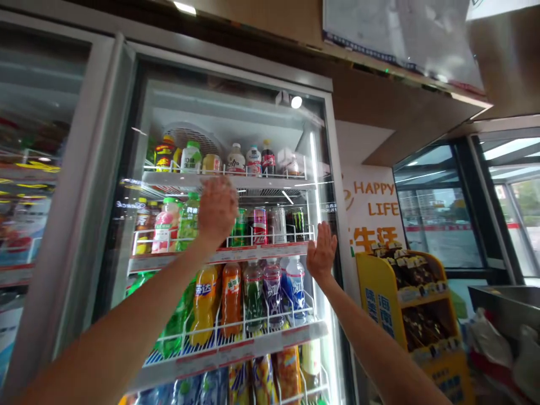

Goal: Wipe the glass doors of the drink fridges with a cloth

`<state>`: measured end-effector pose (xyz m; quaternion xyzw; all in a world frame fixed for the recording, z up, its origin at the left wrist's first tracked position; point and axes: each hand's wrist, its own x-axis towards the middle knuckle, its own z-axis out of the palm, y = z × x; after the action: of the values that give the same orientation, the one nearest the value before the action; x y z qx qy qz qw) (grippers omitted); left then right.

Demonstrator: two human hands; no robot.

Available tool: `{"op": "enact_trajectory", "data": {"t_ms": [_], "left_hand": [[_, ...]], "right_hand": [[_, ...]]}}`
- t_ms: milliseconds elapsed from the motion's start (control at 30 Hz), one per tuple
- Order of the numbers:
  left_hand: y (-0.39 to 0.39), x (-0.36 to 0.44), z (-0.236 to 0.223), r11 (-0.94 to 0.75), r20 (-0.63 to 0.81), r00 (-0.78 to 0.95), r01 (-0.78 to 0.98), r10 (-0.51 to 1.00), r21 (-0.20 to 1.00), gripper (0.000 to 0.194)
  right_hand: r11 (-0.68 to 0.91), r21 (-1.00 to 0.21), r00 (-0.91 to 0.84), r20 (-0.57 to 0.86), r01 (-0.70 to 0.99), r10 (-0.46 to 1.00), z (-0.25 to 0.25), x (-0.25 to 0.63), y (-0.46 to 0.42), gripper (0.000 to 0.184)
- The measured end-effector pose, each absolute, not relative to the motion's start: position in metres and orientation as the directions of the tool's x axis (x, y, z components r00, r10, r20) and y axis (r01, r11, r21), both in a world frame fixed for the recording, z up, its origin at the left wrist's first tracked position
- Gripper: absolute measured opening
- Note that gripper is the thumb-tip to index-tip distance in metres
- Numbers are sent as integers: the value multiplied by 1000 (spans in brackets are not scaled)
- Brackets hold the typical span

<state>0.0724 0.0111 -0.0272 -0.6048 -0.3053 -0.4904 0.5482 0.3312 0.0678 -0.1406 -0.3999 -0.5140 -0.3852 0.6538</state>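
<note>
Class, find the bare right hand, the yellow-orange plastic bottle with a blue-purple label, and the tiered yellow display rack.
Bare right hand (pixel 323 256), head view: back of the hand.
Yellow-orange plastic bottle (pixel 203 309), head view: lower body.
Tiered yellow display rack (pixel 378 293), head view: side panel.

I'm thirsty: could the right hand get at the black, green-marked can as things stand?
Probably not: the right hand is close, but the glass door seems shut between it and the black can.

top cooler shelf (pixel 270 183) facing me, row of small bottles (pixel 236 160) on it, second shelf (pixel 261 252) below carrying pink bottle (pixel 163 228), red can (pixel 260 224), black can (pixel 298 222), third shelf (pixel 295 337) with yellow bottle (pixel 205 295), orange bottle (pixel 232 295)
</note>
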Motion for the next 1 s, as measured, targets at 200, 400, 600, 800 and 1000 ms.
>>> {"op": "enact_trajectory", "data": {"t_ms": [200,400,600,800,1000], "left_hand": [[26,168,-27,-315,610,791,590,43,-743,45],[30,176,29,-252,935,353,903,-26,-348,45],[37,196,16,-314,755,653,706,-57,-634,40],[31,133,33,-287,966,164,933,-199,-218,49],[28,146,-33,-263,764,640,725,-87,-637,37]], "right_hand": [[395,-204,273,954,896,-124,-142,332,71,54],[418,-194,263,958,887,-114,-141,333,72,57],[460,-202,288,950,865,-125,-143,334,72,57],[413,-161,226,968,897,-113,-142,334,72,57],[383,-138,175,982,913,-64,-140,334,68,55]]}}
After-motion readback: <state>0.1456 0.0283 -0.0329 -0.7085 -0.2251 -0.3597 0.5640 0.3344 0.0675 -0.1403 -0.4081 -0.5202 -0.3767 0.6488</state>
